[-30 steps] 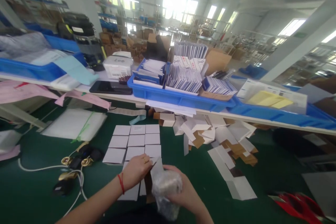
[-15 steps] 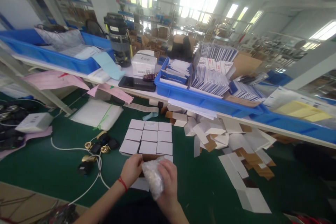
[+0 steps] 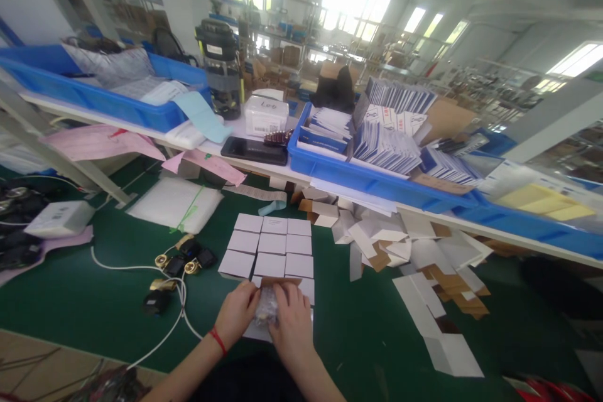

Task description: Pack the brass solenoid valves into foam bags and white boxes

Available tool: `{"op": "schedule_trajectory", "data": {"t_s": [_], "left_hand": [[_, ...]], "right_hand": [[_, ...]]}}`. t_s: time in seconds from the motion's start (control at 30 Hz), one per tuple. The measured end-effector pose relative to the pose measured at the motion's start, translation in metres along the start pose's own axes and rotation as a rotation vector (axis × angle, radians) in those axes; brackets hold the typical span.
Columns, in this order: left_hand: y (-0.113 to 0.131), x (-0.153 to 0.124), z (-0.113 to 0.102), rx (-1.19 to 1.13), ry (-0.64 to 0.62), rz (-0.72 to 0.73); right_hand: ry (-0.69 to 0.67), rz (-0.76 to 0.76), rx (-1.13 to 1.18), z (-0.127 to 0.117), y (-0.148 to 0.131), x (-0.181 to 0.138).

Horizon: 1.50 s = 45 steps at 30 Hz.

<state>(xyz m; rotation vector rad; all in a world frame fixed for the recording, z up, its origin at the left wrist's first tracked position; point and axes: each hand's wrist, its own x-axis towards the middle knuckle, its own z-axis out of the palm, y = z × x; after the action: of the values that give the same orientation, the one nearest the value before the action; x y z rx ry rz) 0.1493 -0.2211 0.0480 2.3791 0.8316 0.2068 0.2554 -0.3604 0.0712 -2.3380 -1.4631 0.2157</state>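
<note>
A clear bubble-wrapped packet sits at the mouth of a small open carton, its brown inner flap raised behind. My right hand is closed over the packet from the right, fingertips pressing on its top. On the left side, my left hand, with a red string at the wrist, pinches the carton's edge beside the packet. The carton's walls are mostly hidden by both hands. Just beyond, closed white boxes lie in neat rows on the green table.
Black-and-brass fittings and a white cable lie at left, near a stack of bubble sheets. Unfolded cartons are heaped at right. Above runs a shelf with blue bins, a phone and a bottle.
My right hand has brought the bubble-wrapped packet from in front of the carton into its mouth. The packet has turned and now lies between both hands. The view has shifted slightly.
</note>
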Motion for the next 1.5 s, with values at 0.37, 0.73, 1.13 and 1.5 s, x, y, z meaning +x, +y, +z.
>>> {"op": "schedule_trajectory", "data": {"t_s": [0.37,0.73,1.13,1.5], "left_hand": [[0.003,-0.002,0.000,0.000,0.021,0.039],[-0.032,-0.048,0.020,-0.155,0.147,0.456],[-0.020,-0.029,0.020,-0.144,0.046,0.507],[-0.012,-0.002,0.004,0.013,-0.114,0.407]], "right_hand": [[0.055,-0.098,0.144,0.050,0.033,0.001],[-0.030,0.134,0.753,0.025,0.108,0.009],[0.004,-0.240,0.538,0.033,0.078,-0.003],[-0.143,-0.234,0.201,0.035,0.083,-0.007]]}}
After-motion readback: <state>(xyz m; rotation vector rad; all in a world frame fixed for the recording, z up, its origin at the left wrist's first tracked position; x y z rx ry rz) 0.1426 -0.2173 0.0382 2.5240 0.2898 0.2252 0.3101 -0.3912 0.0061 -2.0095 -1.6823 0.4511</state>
